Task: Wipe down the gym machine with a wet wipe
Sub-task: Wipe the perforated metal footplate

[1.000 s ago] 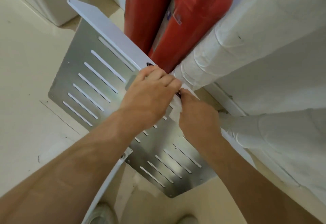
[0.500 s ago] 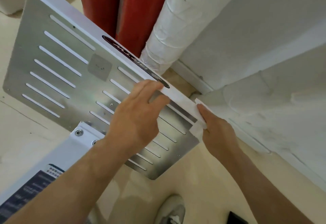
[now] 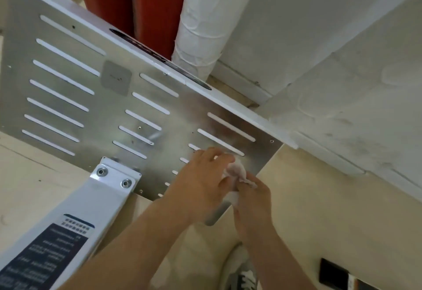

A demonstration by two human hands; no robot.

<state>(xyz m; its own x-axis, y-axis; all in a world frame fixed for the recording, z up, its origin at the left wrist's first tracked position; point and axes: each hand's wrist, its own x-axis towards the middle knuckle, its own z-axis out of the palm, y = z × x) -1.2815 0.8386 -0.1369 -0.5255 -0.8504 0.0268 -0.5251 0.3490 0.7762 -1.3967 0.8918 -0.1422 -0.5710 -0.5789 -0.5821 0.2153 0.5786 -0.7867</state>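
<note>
Footplate: slotted metal plate of the gym machine, tilted, filling the upper left of the view; dull smears around its middle slots.
White beam: bolted to the plate's lower edge, with a dark label strip further down.
Left hand: over the plate's lower right corner, fingers curled onto the wipe.
Right hand: just beside the left hand, fingertips pinching the wipe's other side.
Wet wipe: bunched between both hands above that corner; cannot tell whether it touches the metal.
Step in hand: probably refolding the wipe to a fresh face before a pass.
Slots: best to fold the wipe flat, press with straight fingers and stroke along the slots, not across, so it doesn't snag on the edges.
Bolts: go round the heads last; grime likely gathers there.
</note>
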